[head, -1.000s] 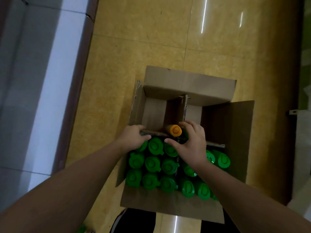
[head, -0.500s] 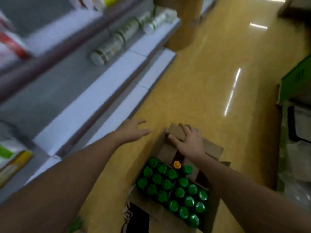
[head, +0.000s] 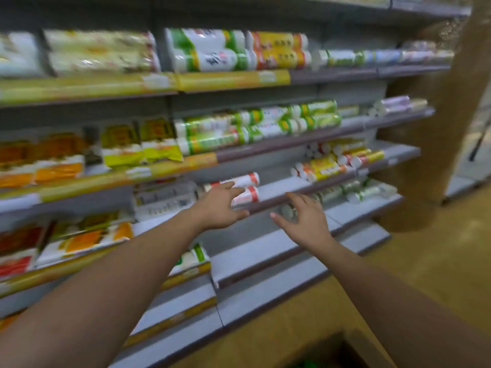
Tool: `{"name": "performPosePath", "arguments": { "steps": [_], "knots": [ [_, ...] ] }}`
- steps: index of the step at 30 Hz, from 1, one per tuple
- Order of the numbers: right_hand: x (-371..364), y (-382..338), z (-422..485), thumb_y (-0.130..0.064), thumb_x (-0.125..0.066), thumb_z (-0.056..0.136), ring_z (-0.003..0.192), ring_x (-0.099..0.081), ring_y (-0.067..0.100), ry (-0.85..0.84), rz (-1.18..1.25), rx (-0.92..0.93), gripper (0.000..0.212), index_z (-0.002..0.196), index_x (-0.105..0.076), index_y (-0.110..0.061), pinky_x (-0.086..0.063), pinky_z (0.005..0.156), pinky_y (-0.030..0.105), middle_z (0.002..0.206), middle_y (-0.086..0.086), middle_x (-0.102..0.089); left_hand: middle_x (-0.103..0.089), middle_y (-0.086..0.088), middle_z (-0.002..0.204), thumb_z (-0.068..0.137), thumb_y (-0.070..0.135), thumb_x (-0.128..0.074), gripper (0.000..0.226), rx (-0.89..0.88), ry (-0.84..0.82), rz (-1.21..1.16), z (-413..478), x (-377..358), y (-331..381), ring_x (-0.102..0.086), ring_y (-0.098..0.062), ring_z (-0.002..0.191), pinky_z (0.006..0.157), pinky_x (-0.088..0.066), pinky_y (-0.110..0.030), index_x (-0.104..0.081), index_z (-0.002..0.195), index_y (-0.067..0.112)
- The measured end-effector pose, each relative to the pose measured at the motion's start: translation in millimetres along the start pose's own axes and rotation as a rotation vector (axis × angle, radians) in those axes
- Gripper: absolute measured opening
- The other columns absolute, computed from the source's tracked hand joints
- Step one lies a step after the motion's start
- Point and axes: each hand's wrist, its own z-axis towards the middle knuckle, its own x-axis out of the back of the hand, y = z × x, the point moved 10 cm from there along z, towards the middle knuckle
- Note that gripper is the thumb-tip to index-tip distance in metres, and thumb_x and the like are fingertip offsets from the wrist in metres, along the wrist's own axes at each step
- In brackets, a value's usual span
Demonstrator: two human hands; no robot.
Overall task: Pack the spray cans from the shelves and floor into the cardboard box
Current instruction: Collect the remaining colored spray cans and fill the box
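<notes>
Shop shelves [head: 265,251] packed with bags and cans stand over a yellow floor [head: 438,261]. Two red-and-white spray cans [head: 248,187] lie on their sides on a shelf, just past the left grip [head: 220,205]. Its fingers are spread apart and hold nothing; I cannot tell if they touch the cans. The right grip [head: 305,221] is wide open and empty too, in front of a pale can [head: 288,211] on the shelf below. Part of the cardboard box [head: 358,343] shows at the bottom edge.

Both arms stretched out in front

Left hand [head: 221,207] and right hand [head: 305,220] both have loose, spread fingers, palms down-ish, holding nothing, a gap between them.
</notes>
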Motion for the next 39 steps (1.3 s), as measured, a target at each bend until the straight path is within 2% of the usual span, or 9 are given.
{"name": "performPosePath", "arguments": {
  "steps": [4, 9, 12, 16, 20, 25, 28, 31, 39],
  "knots": [
    [1.8, -102.2, 4.5, -0.069, -0.062, 0.083, 0.133, -0.042, 0.031, -0.001, -0.003, 0.164, 0.078, 0.145, -0.051, -0.022, -0.037, 0.110, 0.044, 0.144, 0.004, -0.053, -0.033, -0.011, 0.160, 0.091, 0.052, -0.064, 0.075, 0.098, 0.117, 0.043, -59.9, 73.1, -62.9, -0.026, -0.024, 0.150, 0.116, -0.024, -0.028, -0.040, 0.153, 0.016],
    [-37.9, -228.4, -6.3, -0.082, -0.037, 0.072, 0.134, -0.041, 0.033, -0.048, -0.035, 0.344, 0.099, 0.148, -0.047, -0.019, -0.035, 0.110, 0.044, 0.147, 0.008, -0.049, -0.010, -0.007, 0.168, 0.089, 0.064, -0.060, 0.085, 0.253, 0.140, 0.135, -147.6, 126.1, -150.0, -0.014, -0.028, 0.153, 0.120, -0.025, -0.043, -0.023, 0.158, 0.033],
    [-77.1, -308.2, -23.6, -0.090, -0.032, 0.071, 0.145, -0.028, 0.033, -0.106, -0.025, 0.454, 0.104, 0.156, -0.032, -0.030, -0.030, 0.117, 0.046, 0.161, 0.006, -0.032, 0.003, -0.001, 0.169, 0.084, 0.075, -0.055, 0.093, 0.383, 0.097, 0.216, -207.6, 149.4, -216.6, -0.004, -0.030, 0.154, 0.119, -0.022, -0.057, -0.010, 0.158, 0.041],
    [-139.6, -411.6, -59.7, -0.089, -0.042, 0.078, 0.155, -0.004, 0.028, -0.226, -0.029, 0.577, 0.100, 0.159, -0.010, -0.042, -0.018, 0.123, 0.051, 0.169, 0.000, -0.005, 0.015, 0.000, 0.167, 0.084, 0.076, -0.054, 0.098, 0.526, 0.068, 0.226, -301.3, 172.3, -299.6, 0.005, -0.032, 0.154, 0.118, -0.017, -0.063, -0.001, 0.159, 0.041],
    [-212.3, -506.5, -101.7, -0.087, -0.044, 0.080, 0.155, 0.002, 0.027, -0.300, -0.007, 0.680, 0.099, 0.159, -0.005, -0.043, -0.014, 0.123, 0.053, 0.169, -0.005, 0.007, 0.018, -0.001, 0.166, 0.085, 0.075, -0.054, 0.098, 0.668, 0.079, 0.269, -404.8, 187.0, -378.8, 0.008, -0.033, 0.154, 0.117, -0.017, -0.066, -0.001, 0.159, 0.039],
    [-304.4, -616.0, -166.8, -0.087, -0.043, 0.079, 0.155, -0.001, 0.028, -0.404, 0.000, 0.801, 0.099, 0.160, -0.011, -0.039, -0.015, 0.122, 0.050, 0.170, -0.003, 0.003, 0.014, -0.006, 0.167, 0.079, 0.079, -0.054, 0.102, 0.846, 0.091, 0.291, -541.9, 185.4, -468.8, 0.004, -0.037, 0.153, 0.117, -0.020, -0.064, -0.003, 0.158, 0.040],
    [-356.7, -662.1, -214.0, -0.095, -0.030, 0.070, 0.154, -0.004, 0.030, -0.464, 0.029, 0.854, 0.107, 0.159, -0.015, -0.039, -0.015, 0.124, 0.049, 0.169, 0.000, -0.002, 0.014, -0.006, 0.166, 0.078, 0.078, -0.058, 0.105, 1.003, 0.111, 0.226, -623.4, 174.4, -513.6, 0.003, -0.034, 0.153, 0.118, -0.022, -0.062, -0.004, 0.159, 0.038],
    [-417.9, -690.5, -262.2, -0.088, -0.045, 0.078, 0.154, -0.001, 0.031, -0.592, 0.059, 0.891, 0.099, 0.159, -0.014, -0.040, -0.015, 0.123, 0.051, 0.169, 0.001, 0.001, 0.017, -0.006, 0.166, 0.080, 0.075, -0.061, 0.107, 1.134, 0.141, 0.141, -684.3, 154.4, -551.1, 0.004, -0.035, 0.153, 0.120, -0.019, -0.060, 0.000, 0.159, 0.036],
    [-557.7, -764.4, -349.4, -0.086, -0.048, 0.078, 0.154, 0.001, 0.030, -0.883, 0.044, 1.031, 0.102, 0.160, -0.008, -0.038, -0.016, 0.123, 0.053, 0.169, 0.003, 0.004, 0.013, -0.007, 0.167, 0.084, 0.063, -0.066, 0.106, 1.278, 0.150, 0.016, -771.5, 77.7, -635.4, 0.001, -0.033, 0.154, 0.122, -0.020, -0.052, 0.005, 0.158, 0.037]
  ]
}}
